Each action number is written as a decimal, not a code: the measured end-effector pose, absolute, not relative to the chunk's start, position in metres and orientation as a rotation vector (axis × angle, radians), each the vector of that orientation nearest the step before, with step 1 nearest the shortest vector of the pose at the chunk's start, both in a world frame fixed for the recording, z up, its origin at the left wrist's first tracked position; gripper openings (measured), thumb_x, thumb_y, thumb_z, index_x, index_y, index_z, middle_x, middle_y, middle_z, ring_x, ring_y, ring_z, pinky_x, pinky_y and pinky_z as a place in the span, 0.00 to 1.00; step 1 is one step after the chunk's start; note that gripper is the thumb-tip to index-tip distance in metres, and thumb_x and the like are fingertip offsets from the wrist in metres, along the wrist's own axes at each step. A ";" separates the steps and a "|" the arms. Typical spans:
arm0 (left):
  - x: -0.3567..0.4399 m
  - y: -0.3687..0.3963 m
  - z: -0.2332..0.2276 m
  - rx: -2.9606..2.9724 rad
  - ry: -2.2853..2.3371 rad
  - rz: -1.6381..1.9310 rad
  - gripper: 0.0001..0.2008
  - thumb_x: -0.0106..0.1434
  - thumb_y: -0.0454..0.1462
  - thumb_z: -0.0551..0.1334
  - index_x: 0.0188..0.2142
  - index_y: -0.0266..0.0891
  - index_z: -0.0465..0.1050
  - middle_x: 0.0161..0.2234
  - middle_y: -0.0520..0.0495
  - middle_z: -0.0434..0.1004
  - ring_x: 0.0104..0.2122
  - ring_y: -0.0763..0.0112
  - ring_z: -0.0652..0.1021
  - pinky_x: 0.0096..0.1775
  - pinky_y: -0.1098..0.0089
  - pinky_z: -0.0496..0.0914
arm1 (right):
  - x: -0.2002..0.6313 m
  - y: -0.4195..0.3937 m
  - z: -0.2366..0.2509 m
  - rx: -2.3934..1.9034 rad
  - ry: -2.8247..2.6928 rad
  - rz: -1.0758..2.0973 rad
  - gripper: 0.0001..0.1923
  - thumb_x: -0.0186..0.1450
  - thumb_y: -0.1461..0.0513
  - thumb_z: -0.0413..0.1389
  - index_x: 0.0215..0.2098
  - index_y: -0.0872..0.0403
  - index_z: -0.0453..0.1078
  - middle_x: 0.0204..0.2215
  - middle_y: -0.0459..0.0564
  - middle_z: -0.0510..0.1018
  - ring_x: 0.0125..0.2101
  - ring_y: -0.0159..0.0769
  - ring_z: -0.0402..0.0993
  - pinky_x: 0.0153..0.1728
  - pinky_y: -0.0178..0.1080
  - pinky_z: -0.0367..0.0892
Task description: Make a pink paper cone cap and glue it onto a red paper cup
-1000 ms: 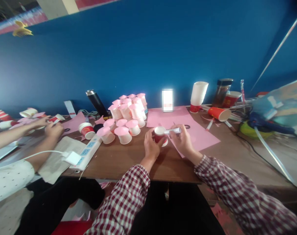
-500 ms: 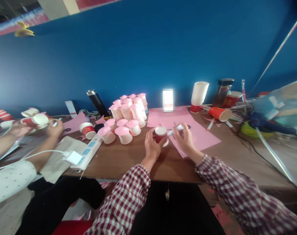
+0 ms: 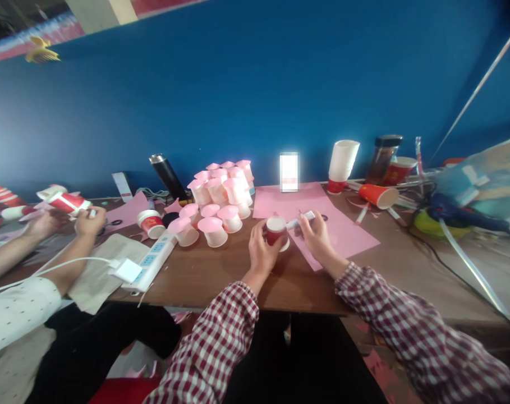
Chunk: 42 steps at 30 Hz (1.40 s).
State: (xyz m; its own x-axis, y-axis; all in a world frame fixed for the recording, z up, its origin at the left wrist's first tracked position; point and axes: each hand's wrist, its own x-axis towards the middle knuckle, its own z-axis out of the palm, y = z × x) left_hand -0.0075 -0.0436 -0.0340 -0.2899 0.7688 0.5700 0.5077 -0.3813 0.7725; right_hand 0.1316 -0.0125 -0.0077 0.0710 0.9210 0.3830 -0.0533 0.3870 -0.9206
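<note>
Your left hand (image 3: pixel 261 253) is wrapped around a small red paper cup (image 3: pixel 276 231) standing on the brown table (image 3: pixel 204 275), right at the near edge of the pink paper sheet (image 3: pixel 343 230). Your right hand (image 3: pixel 317 238) pinches a white marker (image 3: pixel 301 219) at the cup's 2 o'clock, tip just beside the rim. Pink-topped cups (image 3: pixel 219 199) are piled at 10 o'clock. A co-worker's hands (image 3: pixel 88 220) hold another red cup (image 3: pixel 67 202) way over at 9.

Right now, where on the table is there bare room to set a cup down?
Bare wood shows along the near table edge, between the power strip and the left hand. More lies right of the pink paper, before the black cable. It is crowded around the pink-topped cups and at the far right corner by the red cup lying down.
</note>
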 end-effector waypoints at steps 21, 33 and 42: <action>-0.007 -0.047 -0.033 1.703 1.575 1.698 0.27 0.51 0.41 0.68 0.49 0.41 0.64 0.46 0.42 0.69 0.43 0.63 0.74 0.42 0.62 0.72 | 0.131 -0.028 -0.002 -0.824 -1.330 0.803 0.10 0.64 0.53 0.52 0.35 0.50 0.59 0.24 0.43 0.71 0.23 0.31 0.69 0.26 0.36 0.68; -0.006 -0.048 -0.030 1.700 1.585 1.712 0.26 0.51 0.41 0.68 0.49 0.40 0.64 0.45 0.42 0.69 0.41 0.64 0.75 0.42 0.63 0.73 | 0.132 -0.029 -0.005 -0.829 -1.453 0.719 0.09 0.64 0.56 0.53 0.37 0.51 0.61 0.29 0.46 0.72 0.28 0.33 0.71 0.30 0.37 0.68; -0.006 -0.047 -0.030 1.694 1.598 1.712 0.27 0.51 0.41 0.68 0.49 0.41 0.64 0.45 0.42 0.69 0.41 0.64 0.75 0.43 0.62 0.72 | 0.134 -0.026 -0.008 -0.884 -1.455 0.663 0.09 0.65 0.55 0.51 0.38 0.51 0.59 0.28 0.46 0.72 0.26 0.33 0.70 0.29 0.37 0.68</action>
State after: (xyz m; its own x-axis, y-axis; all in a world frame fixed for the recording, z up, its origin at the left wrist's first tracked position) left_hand -0.0062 -0.0470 -0.0304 -0.2922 0.7851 0.5461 0.4906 -0.3671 0.7903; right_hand 0.1344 -0.0259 -0.0079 0.0401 0.8340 0.5504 0.1315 0.5416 -0.8303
